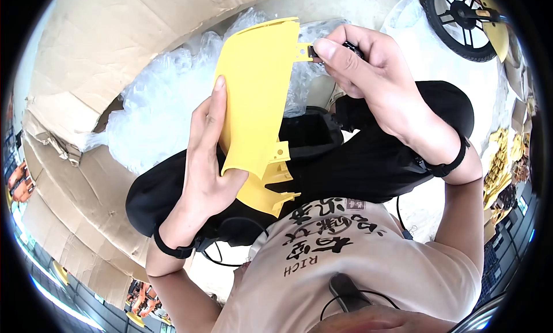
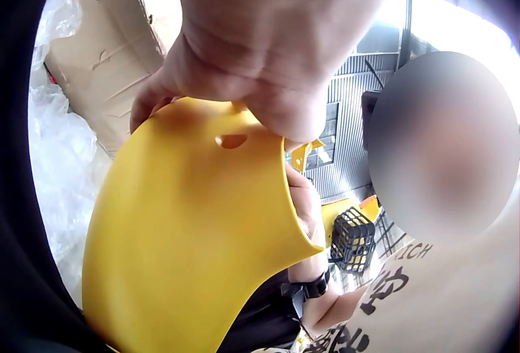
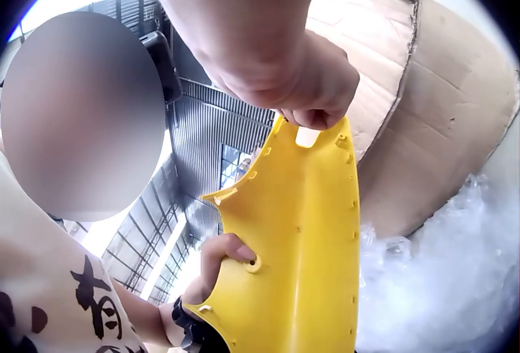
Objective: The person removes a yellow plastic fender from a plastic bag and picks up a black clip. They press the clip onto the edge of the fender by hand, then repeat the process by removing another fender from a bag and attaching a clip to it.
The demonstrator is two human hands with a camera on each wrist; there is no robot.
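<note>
A curved yellow plastic panel stands up in front of the person's chest. My left hand grips its left side, the thumb bent over the lower edge. In the right wrist view, the left thumb lies beside a round boss on the panel's ribbed inner face. At the panel's upper right, my right hand pinches a small black part against a narrow yellow tab. The thumb and curled fingers cover most of that part, so I cannot tell its kind.
Clear plastic wrap lies beyond the knees, beside large cardboard sheets. A black open container is between the legs. A black spoked wheel stands at the upper right; several yellow parts are heaped at the right.
</note>
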